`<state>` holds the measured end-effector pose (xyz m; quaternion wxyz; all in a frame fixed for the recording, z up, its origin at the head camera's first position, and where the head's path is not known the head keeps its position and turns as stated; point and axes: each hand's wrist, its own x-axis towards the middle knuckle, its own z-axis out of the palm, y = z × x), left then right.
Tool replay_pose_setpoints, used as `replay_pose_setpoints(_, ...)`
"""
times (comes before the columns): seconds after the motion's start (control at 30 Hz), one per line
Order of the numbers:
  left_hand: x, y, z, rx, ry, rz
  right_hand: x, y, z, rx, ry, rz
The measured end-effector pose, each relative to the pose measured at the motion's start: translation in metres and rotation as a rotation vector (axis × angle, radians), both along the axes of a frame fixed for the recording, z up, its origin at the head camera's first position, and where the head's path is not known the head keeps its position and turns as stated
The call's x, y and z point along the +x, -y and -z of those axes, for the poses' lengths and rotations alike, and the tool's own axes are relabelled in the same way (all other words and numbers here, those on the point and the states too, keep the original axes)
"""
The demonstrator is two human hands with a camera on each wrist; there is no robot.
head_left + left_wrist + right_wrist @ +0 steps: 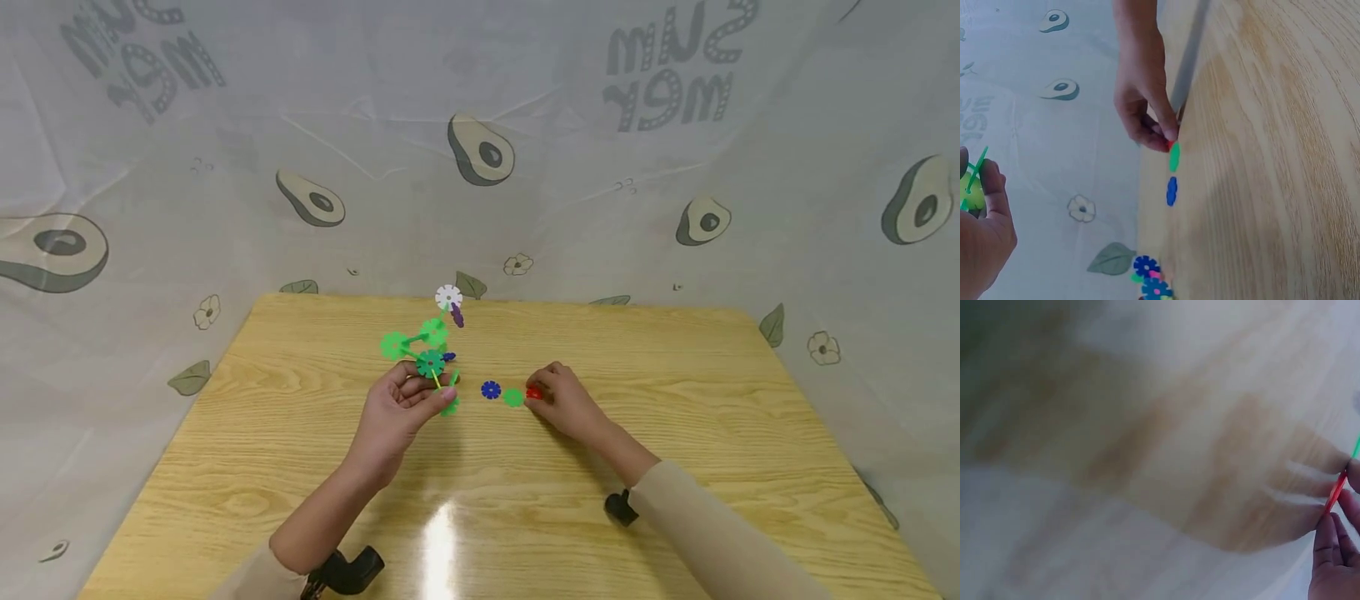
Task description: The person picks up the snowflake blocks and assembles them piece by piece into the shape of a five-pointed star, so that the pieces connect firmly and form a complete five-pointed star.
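My left hand [390, 412] grips a joined chain of notched plastic discs [433, 332], raised above the wooden table. Several of its discs are green, with a white one at the top and a dark purple one seen edge-on beside it. My right hand [566, 402] pinches a red notched disc [533, 392] at the tabletop, its fingers covering part of the disc. Close to the left of those fingers lies a green disc [513, 397]. A blue disc [491, 390] lies further left. In the right wrist view only the fingertips and the red disc's edge [1335, 491] show.
A cluster of blue and pink discs [1157, 289] shows at the bottom of the left wrist view. Behind the wooden table [675, 350] hangs a pale cloth [570, 208] printed with avocados. Black wrist mounts [348, 571] sit at both cuffs.
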<state>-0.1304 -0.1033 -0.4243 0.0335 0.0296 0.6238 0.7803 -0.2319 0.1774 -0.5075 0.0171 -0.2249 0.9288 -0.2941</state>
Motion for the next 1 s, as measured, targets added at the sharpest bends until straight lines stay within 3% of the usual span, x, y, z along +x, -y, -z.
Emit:
replay_pose_setpoints(0.23, 0.001, -0.001, 0.000, -0.020, 0.011, 0.014, 0.001, -0.006, -0.003, 0.039, 0.034, 0.038)
replay_pose_setpoints(0.57, 0.004, 0.000, 0.001, -0.025, 0.012, 0.010, 0.001, -0.013, -0.007, -0.009, 0.059, -0.024)
replay_pose_setpoints(0.8, 0.005, -0.004, 0.002, 0.002, 0.025, 0.005, 0.001, -0.010, -0.007, 0.041, 0.053, -0.007)
replay_pose_setpoints(1.0, 0.004, -0.007, 0.000, 0.003, 0.011, 0.030, 0.008, -0.001, -0.020, -0.061, 0.128, 0.007)
